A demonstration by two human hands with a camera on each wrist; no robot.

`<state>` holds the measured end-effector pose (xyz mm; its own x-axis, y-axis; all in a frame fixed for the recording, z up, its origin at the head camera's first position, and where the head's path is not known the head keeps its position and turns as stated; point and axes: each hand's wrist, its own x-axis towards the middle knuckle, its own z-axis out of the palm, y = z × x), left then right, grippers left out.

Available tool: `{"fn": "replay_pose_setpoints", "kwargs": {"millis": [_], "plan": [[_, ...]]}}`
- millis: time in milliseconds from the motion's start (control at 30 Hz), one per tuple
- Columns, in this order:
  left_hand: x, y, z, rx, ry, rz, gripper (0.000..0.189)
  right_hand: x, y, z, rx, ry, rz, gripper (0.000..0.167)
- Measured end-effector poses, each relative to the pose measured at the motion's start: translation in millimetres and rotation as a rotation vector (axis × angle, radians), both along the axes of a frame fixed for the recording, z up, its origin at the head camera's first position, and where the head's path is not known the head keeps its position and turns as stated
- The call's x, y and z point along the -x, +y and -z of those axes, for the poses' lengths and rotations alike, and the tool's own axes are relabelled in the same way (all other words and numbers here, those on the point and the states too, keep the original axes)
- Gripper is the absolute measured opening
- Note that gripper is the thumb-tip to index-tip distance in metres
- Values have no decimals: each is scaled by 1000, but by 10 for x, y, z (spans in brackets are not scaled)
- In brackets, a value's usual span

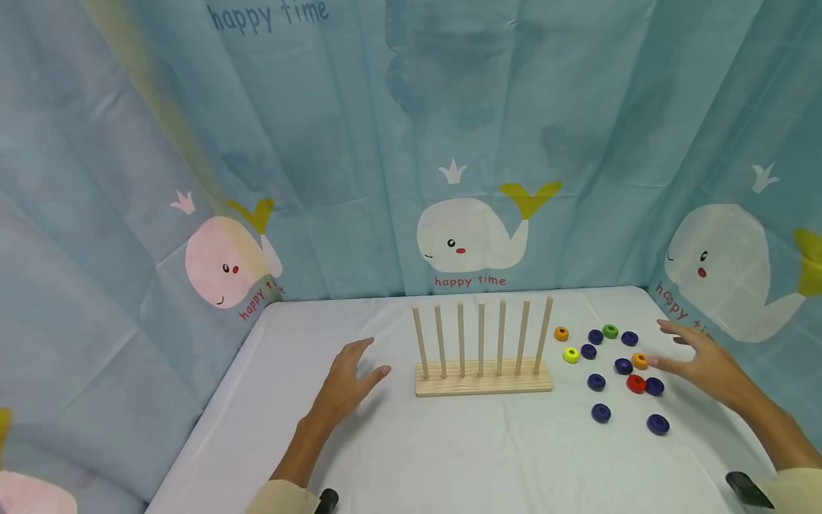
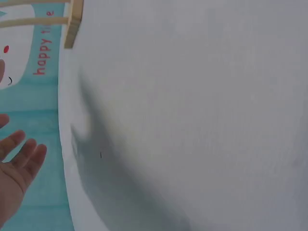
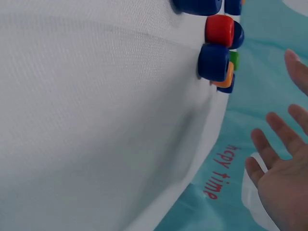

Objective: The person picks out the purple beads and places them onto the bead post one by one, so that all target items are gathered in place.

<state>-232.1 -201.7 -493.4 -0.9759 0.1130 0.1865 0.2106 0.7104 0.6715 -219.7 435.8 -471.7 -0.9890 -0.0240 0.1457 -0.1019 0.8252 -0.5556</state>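
Observation:
My left hand (image 1: 345, 385) hovers over the white table to the left of a wooden peg rack (image 1: 483, 385), thumb and fingers spread with nothing between them. The rack carries a row of several bare upright pegs. On the right, my right hand (image 1: 705, 364) hangs beside the scattered beads, its fingers apart and holding nothing. Its thumb overlaps the edge of an orange bead (image 1: 639, 360) in the head view. Close by lie a red bead (image 1: 636, 384) and a dark blue bead (image 1: 654, 387). In the right wrist view, the right hand (image 3: 284, 178) shows relaxed, separated fingers.
Several more dark blue beads (image 1: 601, 412) lie right of the rack. A yellow bead (image 1: 571, 355), a green bead (image 1: 610, 331) and another orange bead (image 1: 561, 333) are farther back. A blue whale-print curtain (image 1: 347, 235) hangs behind the white tabletop (image 1: 449, 457).

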Motion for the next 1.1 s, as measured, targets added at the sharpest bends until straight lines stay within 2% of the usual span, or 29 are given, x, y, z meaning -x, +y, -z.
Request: {"fn": "replay_pose_setpoints", "kwargs": {"millis": [200, 400, 600, 833, 1100], "plan": [[-83, 241, 38, -156, -46, 28, 73, -79, 55, 43, 47, -73, -26, 83], [-156, 439, 85, -233, -100, 68, 74, -101, 106, 139, 64, -136, -11, 78], [-156, 534, 138, -307, -114, 108, 76, -117, 124, 182, 89, -188, -9, 77], [-93, 602, 214, -333, -151, 111, 74, -136, 119, 200, 83, -267, -17, 75], [-45, 680, 274, -332, -165, 101, 75, -124, 117, 257, 43, -259, -29, 58]]}}
